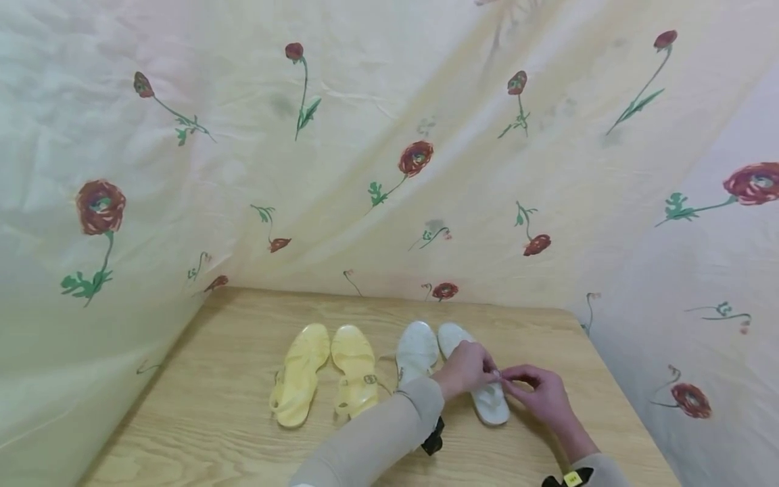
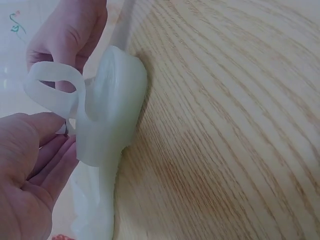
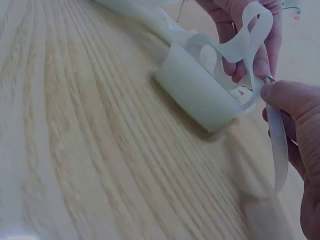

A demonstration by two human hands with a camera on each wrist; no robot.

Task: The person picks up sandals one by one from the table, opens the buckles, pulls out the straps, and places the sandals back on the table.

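Observation:
A whitish translucent jelly sandal (image 1: 491,407) stands on the wooden table, the right one of its pair. My left hand (image 1: 465,368) pinches its ankle strap beside a small metal buckle (image 3: 270,79). Between thumb and fingers, my right hand (image 1: 540,393) grips the same strap at the buckle, and the strap's loose end (image 3: 278,150) hangs down from there. In the left wrist view the strap loops up above the heel (image 2: 122,92) of the sandal. Both hands meet at the outer side of the shoe, fingertips close together.
The other white sandal (image 1: 417,346) lies just left, partly behind my left forearm. Further left are two yellow sandals, one (image 1: 302,375) whole in view, the other (image 1: 354,362) partly covered by my sleeve. Flower-patterned cloth (image 1: 341,169) hangs around the wooden table (image 1: 201,406).

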